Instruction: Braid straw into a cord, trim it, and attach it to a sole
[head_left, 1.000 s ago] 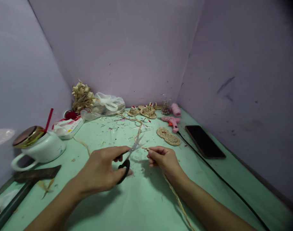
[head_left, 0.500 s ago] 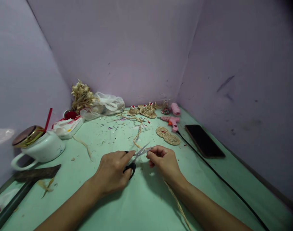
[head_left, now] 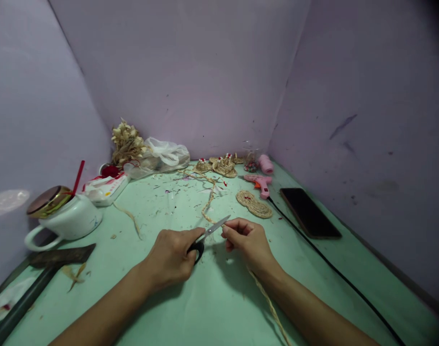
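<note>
Black-handled scissors [head_left: 208,233] are gripped in my left hand [head_left: 174,253], their blades closed together and pointing up to the right. Just right of the blade tips, my right hand [head_left: 249,242] pinches a braided straw cord [head_left: 266,294] between thumb and fingers. One length of the cord trails below my right wrist to the bottom edge. Another braided length [head_left: 207,209] runs away over the table beyond the blades; whether it still joins the pinched piece is hidden by scissors and fingers. A coiled straw sole shape [head_left: 253,204] lies flat beyond my right hand.
Right of centre are a pink glue gun [head_left: 259,184] with a black cable and a phone [head_left: 309,212]. Small straw hats [head_left: 225,166] stand at the back. On the left are a white mug [head_left: 70,221], a hammer [head_left: 61,257] and a wipes pack [head_left: 106,189].
The scissor blades have gone from spread to closed beside my right fingers. Both hands keep nearly the same place, and the whole view has shifted slightly.
</note>
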A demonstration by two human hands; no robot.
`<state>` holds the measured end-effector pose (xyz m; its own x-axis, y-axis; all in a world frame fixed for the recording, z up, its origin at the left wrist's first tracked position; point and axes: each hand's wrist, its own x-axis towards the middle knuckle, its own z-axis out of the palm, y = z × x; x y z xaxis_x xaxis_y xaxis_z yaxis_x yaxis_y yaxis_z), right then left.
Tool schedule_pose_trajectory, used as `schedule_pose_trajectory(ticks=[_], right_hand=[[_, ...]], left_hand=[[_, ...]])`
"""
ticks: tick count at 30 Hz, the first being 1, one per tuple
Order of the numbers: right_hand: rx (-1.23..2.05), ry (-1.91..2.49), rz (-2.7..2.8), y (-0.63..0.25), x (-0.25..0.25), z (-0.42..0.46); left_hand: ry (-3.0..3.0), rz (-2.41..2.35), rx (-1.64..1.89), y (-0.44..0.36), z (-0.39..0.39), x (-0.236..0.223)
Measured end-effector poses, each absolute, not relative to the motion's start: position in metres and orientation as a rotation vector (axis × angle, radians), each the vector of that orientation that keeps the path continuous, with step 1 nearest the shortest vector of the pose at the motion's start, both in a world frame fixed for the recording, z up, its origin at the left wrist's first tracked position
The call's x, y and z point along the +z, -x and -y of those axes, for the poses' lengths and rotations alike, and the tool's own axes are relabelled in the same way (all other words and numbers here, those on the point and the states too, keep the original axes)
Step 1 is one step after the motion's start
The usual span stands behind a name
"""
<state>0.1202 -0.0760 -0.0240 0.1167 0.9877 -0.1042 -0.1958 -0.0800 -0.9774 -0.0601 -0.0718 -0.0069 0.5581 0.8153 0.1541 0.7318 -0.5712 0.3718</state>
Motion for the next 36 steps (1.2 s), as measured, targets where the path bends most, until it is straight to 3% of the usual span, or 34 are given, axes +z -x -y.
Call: schedule_pose_trajectory(ticks=[6, 13, 22, 30, 36], right_hand=[[1.406, 1.142, 0.864, -0.12, -0.024, 0.076], [1.482, 1.144, 1.047, -0.113, -0.026, 0.085], [1.737, 1.107, 1.137, -0.111, -0.028, 0.087], [1.582, 0.994, 1.315, -0.106, -0.027, 0.101], [1.766, 1.02, 1.207, -0.107, -0.025, 0.094]], left_hand=[[-1.589, -1.409, 1.026, 0.057, 0.059, 0.0], [-0.871, -1.204, 1.046, 0.047, 0.055, -0.004], [-0.923, -1.106, 1.165, 0.038, 0.059, -0.009], [-1.093, -1.135, 1.147, 0.02, 0.065, -0.02], [-1.072, -1.114, 1.261, 0.027, 0.058, -0.011]])
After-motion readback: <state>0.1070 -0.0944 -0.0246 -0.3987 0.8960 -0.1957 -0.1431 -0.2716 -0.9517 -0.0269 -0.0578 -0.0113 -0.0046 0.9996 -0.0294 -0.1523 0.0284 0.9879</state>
